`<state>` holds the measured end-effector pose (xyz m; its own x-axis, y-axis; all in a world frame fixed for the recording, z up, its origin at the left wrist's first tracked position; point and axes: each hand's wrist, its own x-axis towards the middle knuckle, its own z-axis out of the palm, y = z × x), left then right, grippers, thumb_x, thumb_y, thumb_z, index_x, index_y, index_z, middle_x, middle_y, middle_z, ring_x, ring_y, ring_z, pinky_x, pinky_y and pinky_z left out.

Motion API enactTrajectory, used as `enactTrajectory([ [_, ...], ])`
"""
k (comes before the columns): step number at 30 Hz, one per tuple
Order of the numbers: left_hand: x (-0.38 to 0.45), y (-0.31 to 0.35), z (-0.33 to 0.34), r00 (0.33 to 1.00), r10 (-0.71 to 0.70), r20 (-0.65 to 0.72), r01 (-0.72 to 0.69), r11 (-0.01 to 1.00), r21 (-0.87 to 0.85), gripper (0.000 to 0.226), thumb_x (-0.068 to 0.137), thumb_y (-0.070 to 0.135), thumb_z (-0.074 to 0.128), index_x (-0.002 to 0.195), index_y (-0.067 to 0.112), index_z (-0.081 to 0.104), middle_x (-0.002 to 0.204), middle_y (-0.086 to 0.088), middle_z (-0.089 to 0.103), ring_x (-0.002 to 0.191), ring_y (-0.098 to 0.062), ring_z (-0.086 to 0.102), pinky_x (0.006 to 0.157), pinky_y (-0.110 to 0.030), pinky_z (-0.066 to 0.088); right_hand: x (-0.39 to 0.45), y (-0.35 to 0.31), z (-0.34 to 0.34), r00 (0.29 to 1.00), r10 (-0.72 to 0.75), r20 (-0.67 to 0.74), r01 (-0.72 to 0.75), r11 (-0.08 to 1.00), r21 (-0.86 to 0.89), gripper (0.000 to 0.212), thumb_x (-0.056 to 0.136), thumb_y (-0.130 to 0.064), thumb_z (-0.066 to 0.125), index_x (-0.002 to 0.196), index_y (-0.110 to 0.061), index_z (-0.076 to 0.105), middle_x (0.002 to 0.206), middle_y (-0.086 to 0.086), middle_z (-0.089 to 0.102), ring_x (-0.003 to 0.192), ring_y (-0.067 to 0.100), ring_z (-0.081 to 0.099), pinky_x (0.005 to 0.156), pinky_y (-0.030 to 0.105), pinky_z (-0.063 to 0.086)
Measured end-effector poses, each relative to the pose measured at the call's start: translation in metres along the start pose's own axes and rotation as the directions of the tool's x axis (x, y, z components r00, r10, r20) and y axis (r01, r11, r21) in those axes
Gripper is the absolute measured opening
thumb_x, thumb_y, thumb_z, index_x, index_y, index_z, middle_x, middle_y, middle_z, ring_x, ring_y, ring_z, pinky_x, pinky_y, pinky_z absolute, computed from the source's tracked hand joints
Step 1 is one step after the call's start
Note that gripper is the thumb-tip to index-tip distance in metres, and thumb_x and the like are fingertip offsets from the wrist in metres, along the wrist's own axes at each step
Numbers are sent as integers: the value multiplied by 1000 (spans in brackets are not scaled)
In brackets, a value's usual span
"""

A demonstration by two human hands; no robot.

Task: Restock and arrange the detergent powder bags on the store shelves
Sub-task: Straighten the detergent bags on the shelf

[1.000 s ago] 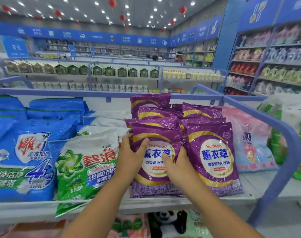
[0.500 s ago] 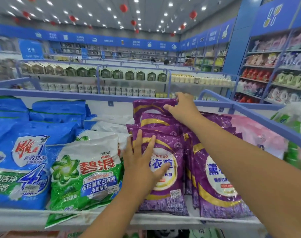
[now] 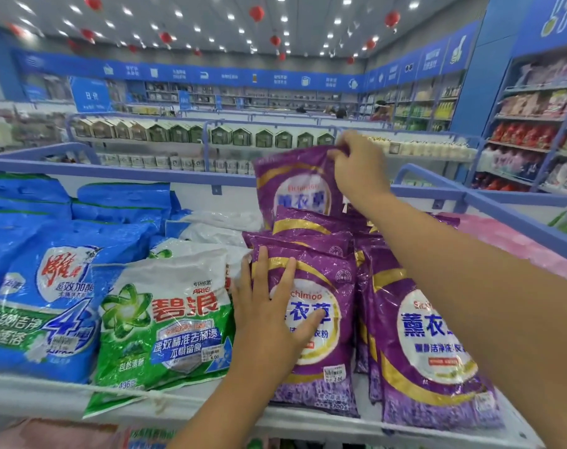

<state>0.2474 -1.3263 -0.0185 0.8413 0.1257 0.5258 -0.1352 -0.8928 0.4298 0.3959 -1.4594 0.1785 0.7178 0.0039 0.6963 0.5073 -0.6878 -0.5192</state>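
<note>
A white shelf (image 3: 308,426) with a blue rail (image 3: 113,172) along its back carries soft, crinkled plastic bags lying in leaning rows. At left, glossy blue bags (image 3: 42,306) fill the widest stretch; beside them a green bag (image 3: 165,325) with a white top overhangs the shelf's front edge, more white bags stacked behind it. Right of centre stand two rows of purple bags, each with a gold arc and a white round label in blue lettering. The right front bag (image 3: 427,351) nearly reaches the front lip. Pale pink bags (image 3: 508,241) lie past them, under the rail's slanting side bar.

The left hand (image 3: 269,322) lies flat, fingers spread and straight, on the front purple bag (image 3: 321,338), touching the green bag's edge. The right hand (image 3: 359,170) pinches the top corner of the rear bag (image 3: 291,186), which stands upright, its top above the rail, its lower part tucked behind the row. The white back wall shows bare between the blue bags and this raised one.
</note>
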Motion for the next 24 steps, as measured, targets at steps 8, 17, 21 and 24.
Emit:
enactTrajectory([
  [8,-1,-1,-2,999,31,-22,-33,995,-94,83,86,74,52,154,54,10,163,20,-27,153,-13,-24,121,-40,-1,26,-77,-68,978,-139,-153,182,930,318,19,93,-18,60,83,-28,49,91,4,66,84,20,66,76,47,59],
  [17,-19,11,-76,966,-253,-59,89,536,-840,25,107,27,47,106,40,69,118,16,70,119,-5,61,105,-45,49,-44,-101,-102,993,-64,-97,106,845,524,12,95,-12,64,90,-20,57,89,6,65,76,12,64,69,31,58],
  [21,-40,23,-102,950,-114,291,311,241,-919,47,93,65,34,110,45,73,115,14,75,111,-8,69,98,-37,51,-80,-90,-88,982,180,-60,-103,771,628,17,96,-11,63,85,-23,58,86,6,68,79,22,65,76,48,59],
  [24,-56,18,-109,940,-113,323,341,376,-862,36,92,61,40,103,44,70,95,31,72,86,17,65,75,-6,48,-103,-70,-69,925,379,-4,-292,720,629,11,93,-19,65,85,-23,60,95,18,71,86,32,66,84,63,55],
])
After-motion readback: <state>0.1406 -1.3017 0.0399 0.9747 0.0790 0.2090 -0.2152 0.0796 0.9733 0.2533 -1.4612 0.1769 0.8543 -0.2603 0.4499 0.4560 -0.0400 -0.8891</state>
